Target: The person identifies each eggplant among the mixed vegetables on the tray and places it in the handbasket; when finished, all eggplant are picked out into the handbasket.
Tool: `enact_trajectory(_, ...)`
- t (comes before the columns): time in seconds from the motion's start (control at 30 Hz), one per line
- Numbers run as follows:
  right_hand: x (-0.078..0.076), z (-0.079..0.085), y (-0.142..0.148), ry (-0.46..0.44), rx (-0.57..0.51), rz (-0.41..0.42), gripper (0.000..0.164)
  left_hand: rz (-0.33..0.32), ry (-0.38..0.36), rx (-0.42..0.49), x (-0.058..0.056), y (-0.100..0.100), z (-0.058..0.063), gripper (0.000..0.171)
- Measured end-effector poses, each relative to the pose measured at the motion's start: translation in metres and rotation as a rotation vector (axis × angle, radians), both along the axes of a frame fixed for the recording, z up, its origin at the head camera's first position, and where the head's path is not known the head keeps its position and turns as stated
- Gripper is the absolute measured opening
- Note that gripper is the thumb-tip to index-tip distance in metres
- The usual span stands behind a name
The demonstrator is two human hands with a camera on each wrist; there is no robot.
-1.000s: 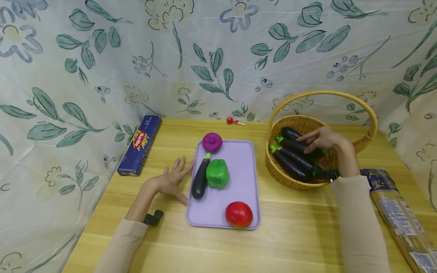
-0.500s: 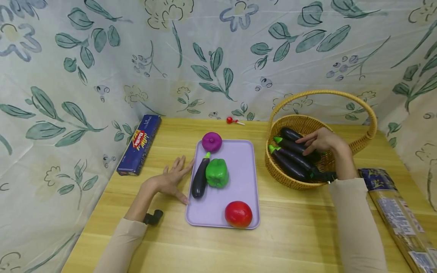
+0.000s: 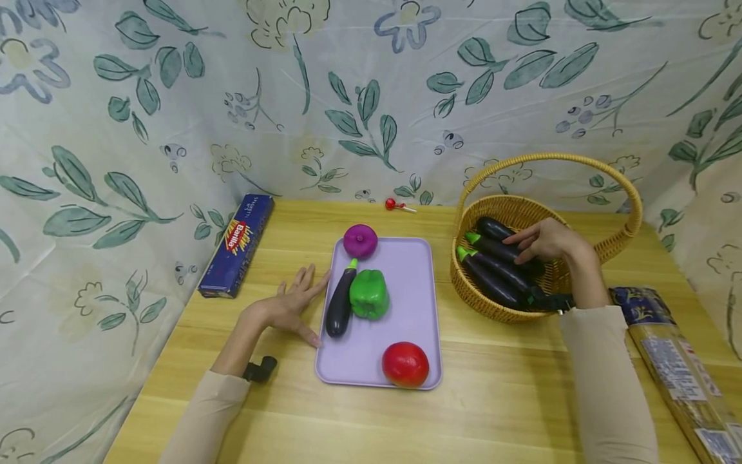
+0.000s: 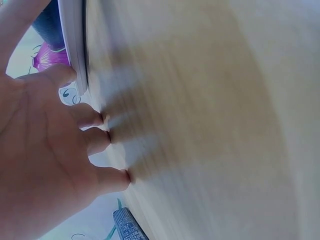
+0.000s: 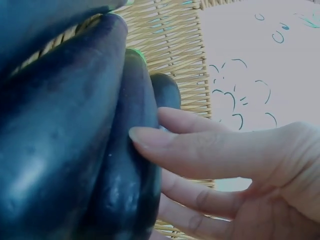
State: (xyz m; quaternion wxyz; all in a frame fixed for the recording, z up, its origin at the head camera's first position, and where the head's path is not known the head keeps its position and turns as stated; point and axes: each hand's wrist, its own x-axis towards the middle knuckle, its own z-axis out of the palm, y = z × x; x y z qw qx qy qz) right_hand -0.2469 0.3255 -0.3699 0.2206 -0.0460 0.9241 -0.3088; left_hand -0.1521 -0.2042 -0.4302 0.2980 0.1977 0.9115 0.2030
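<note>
My right hand [image 3: 543, 245] reaches into the wicker basket [image 3: 493, 312], where several dark eggplants with green caps lie side by side. In the right wrist view its thumb lies on one eggplant [image 5: 127, 185] and the other fingers are on that eggplant's far side, pinching it. At the left edge of the lilac tray [image 3: 406, 277] my left hand [image 3: 288, 311] has its fingers spread, thumb and index at the rim, other fingertips on the tabletop. The tray carries an eggplant [image 3: 339, 303], a green bell pepper [image 3: 369, 294], a purple onion [image 3: 360, 241] and a red, tomato-like fruit [image 3: 405, 365].
A blue spaghetti box [image 3: 237, 248] lies at the back left of the wooden table [image 3: 493, 399]. Behind the tray is a red lollipop [image 3: 399, 205]. On the right lies a long clear-and-blue package [image 3: 675, 367]. The basket's tall handle [image 3: 551, 156] arches over the eggplants.
Compared with one second ago, my right hand sits slightly lower on the eggplant, its fingers drawn in a little. The left hand and the tray have stayed put.
</note>
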Motion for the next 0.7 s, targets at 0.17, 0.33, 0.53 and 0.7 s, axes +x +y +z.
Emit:
enact_trajectory(0.17,0.000,0.000,0.000,0.002,0.002,0.014,0.048,0.001,-0.003,0.002,0.000,0.000,0.000,0.143)
enact_trajectory(0.33,0.001,0.002,0.000,0.000,-0.010,0.020,0.047,0.000,0.000,0.003,-0.001,0.001,0.000,0.143)
enact_trajectory(0.53,0.010,0.015,-0.006,0.067,0.016,0.123,0.049,0.002,-0.001,0.004,0.000,0.001,0.000,0.142)
enact_trajectory(0.7,0.027,0.042,-0.027,0.115,0.030,0.278,0.049,0.007,-0.004,0.008,0.001,0.001,0.002,0.142)
